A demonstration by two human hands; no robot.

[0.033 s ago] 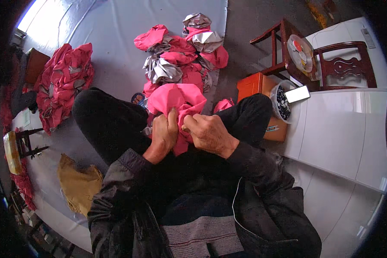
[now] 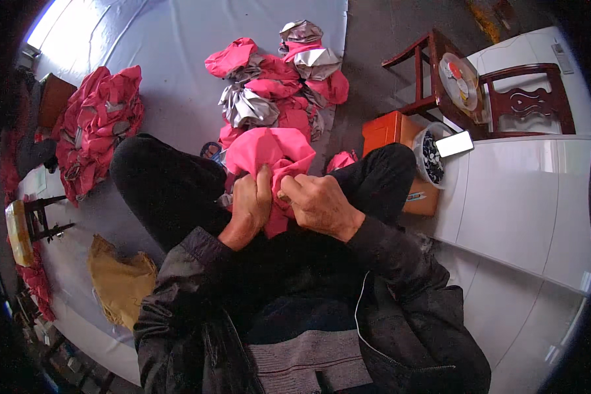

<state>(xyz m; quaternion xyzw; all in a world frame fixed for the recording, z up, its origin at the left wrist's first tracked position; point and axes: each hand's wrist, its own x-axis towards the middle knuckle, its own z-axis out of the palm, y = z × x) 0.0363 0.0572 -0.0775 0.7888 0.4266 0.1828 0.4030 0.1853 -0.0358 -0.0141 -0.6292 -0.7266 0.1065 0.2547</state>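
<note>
Between my knees I hold a piece of bright pink cloth (image 2: pixel 267 146), bunched up, with a narrow end hanging below my hands. My left hand (image 2: pixel 251 200) is closed on its left side, thumb on top. Fingers curled, my right hand (image 2: pixel 318 203) pinches the cloth just to the right, a short gap from the left hand. What lies under the fingertips is hidden. Just beyond the held cloth lies a heap of pink and silver cloth pieces (image 2: pixel 282 88), crumpled in loose bundles.
A large pink cloth pile (image 2: pixel 102 125) lies at the left, above a tan cloth (image 2: pixel 121 279). At the right stand an orange box (image 2: pixel 384 138), a tub of small black and white pieces (image 2: pixel 431 157) with a white phone-like slab (image 2: pixel 454 144) at its rim, and a wooden chair (image 2: pixel 528 102).
</note>
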